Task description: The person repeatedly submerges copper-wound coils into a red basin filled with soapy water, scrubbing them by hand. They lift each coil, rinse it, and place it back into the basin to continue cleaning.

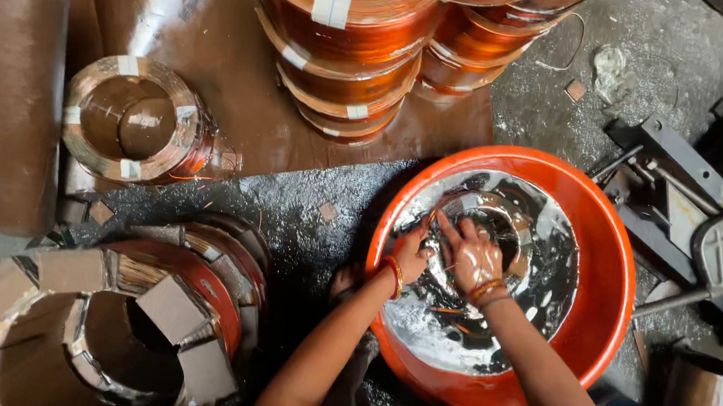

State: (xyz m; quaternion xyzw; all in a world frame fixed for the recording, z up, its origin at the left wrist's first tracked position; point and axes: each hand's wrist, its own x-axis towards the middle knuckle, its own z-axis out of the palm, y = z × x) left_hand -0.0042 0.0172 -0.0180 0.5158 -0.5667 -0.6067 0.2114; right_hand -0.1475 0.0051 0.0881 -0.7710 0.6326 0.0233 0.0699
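Landmark: the orange plastic basin (607, 271) on the grey, gritty floor (310, 216), holding a dark, glossy liquid that mirrors the light.

Both of the person's hands are inside the basin, near its centre. The left hand (411, 253) sits toward the basin's left wall, wrist wearing a red-and-gold bangle; its fingers curl onto the rim of a ring-shaped coil (509, 217) that lies half sunk in the liquid. Whether they are clamped on it or only pressing cannot be told. The right hand (475, 255) lies just beside the left, palm down, fingers spread apart and flat against the wet coil; thread bands circle its wrist. The two hands nearly touch.

Behind the basin, toward the top of the view, a stack of copper wire coils (350, 58) stands on a brown sheet (218, 66), each coil bound with white tape tabs. A second stack (474, 45) stands just beside it, directly behind the basin.

Well left of the basin, a single taped coil (134, 119) lies flat on the same sheet. Left and nearer the person, a large winding (150, 315) wrapped in brown paper pieces and red tape rests on the floor.

Right of the basin, a dark metal frame (675, 199) lies on the floor, touching nothing in the basin.
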